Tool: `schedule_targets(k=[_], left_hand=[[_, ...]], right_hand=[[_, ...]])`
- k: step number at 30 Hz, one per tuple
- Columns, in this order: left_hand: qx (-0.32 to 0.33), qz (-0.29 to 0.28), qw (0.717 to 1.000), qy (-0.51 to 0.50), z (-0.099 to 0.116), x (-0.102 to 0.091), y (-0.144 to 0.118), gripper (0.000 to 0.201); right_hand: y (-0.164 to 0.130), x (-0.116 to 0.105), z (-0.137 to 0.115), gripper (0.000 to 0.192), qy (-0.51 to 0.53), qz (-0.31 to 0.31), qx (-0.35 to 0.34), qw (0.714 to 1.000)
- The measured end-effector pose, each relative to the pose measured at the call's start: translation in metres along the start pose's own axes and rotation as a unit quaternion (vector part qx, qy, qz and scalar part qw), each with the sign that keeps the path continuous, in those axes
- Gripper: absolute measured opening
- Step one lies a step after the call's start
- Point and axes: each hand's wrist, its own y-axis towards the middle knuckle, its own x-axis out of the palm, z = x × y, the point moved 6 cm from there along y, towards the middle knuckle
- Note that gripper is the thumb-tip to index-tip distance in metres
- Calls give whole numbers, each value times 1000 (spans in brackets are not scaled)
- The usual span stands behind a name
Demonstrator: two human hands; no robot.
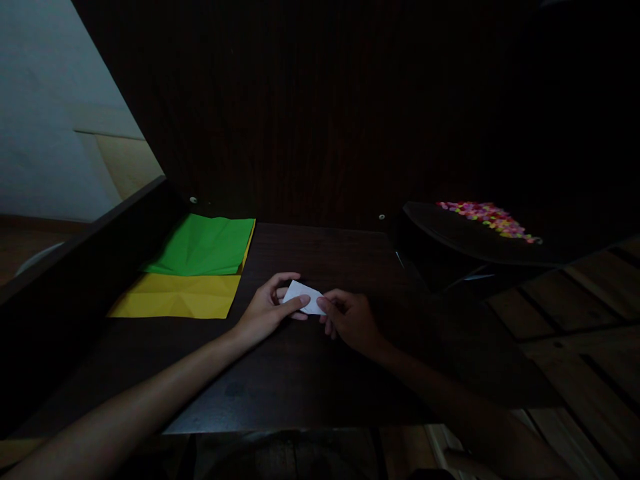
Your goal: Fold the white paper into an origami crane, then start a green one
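Observation:
A small folded white paper [303, 296] is held just above the dark wooden table [300, 373], near its middle. My left hand [270, 305] pinches its left side, thumb on top and fingers curled behind. My right hand [350, 319] grips its right end between thumb and fingers. Both forearms reach in from the bottom of the view.
A green paper sheet [205, 245] lies over a yellow sheet [175, 297] at the table's back left. A dark tray [465, 237] with several small colourful pieces [487, 218] sits at the right. A dark panel rises behind the table; wooden floor shows at the right.

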Motion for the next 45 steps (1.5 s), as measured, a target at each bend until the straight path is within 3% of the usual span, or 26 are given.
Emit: schedule_targets(k=[7, 18, 22, 33, 40, 45], left_hand=[[-24, -27, 999, 5, -5, 3, 0, 45], [-18, -34, 999, -14, -3, 2, -1, 50], [-30, -15, 999, -18, -4, 3, -1, 42], [-95, -47, 994, 19, -14, 5, -4, 9], [-125, -37, 991, 22, -16, 7, -7, 7], [-111, -36, 993, 19, -14, 8, -7, 5]], right_hand=[[-2, 2, -1, 32, -5, 8, -10, 1000], [1, 3, 0, 38, 54, -28, 47, 997], [-1, 2, 0, 35, 25, -2, 19, 1000], [-4, 1, -1, 32, -43, 11, -19, 999], [-6, 3, -10, 28, -88, 24, -74, 993], [-7, 3, -15, 26, -97, 21, -90, 991]])
